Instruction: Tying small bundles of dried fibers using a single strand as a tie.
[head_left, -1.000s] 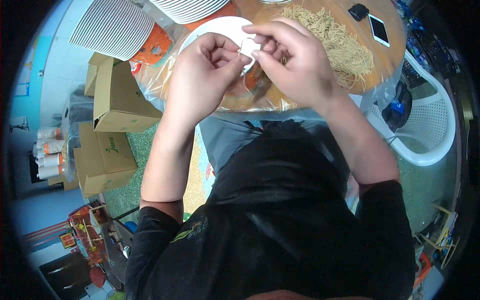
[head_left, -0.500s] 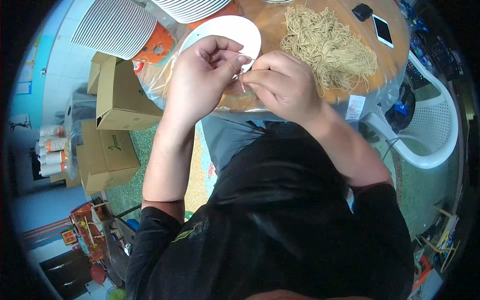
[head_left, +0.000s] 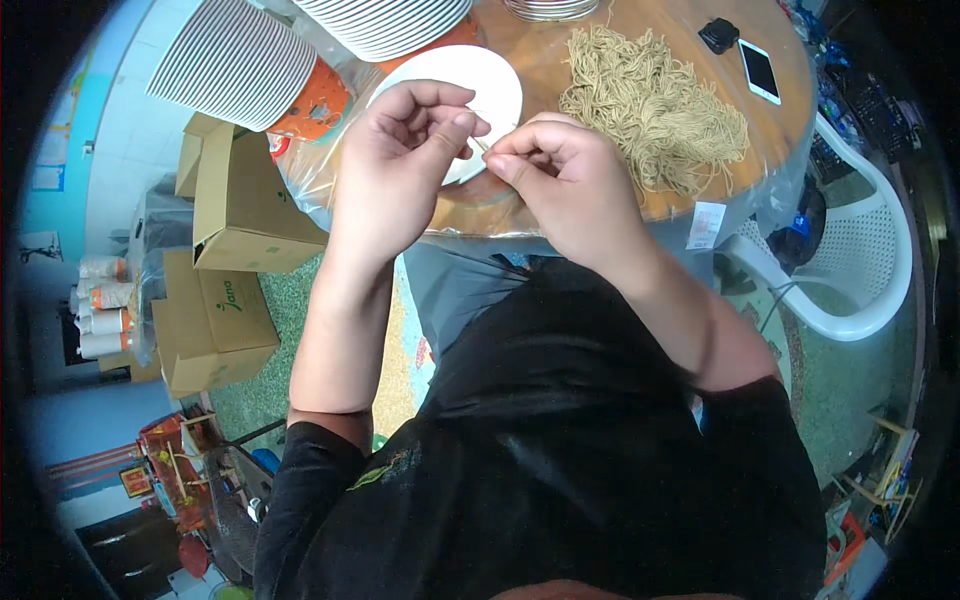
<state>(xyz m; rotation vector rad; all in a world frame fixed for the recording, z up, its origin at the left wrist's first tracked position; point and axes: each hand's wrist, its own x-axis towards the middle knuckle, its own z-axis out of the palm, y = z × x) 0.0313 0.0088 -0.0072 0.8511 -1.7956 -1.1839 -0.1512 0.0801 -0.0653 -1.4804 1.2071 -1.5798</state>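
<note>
Over the near edge of the table, both my hands meet in front of a white round lid-like disc. My left hand is closed in a pinch, thumb against the fingers, on a thin pale string. The same string runs to my right hand, whose thumb and forefinger pinch it just to the right. Most of the string is hidden by the fingers. A loose heap of tan yarn strands lies beyond my right hand.
Stacked white paper tubs with orange printing stand at the far left, another stack beside them. A phone and a small black object lie far right. Open cartons sit left; a white plastic chair stands right.
My fingers have shifted on the string: the right hand has turned so its thumb shows on top, and a short gap has opened between the hands. The view has shifted slightly.
</note>
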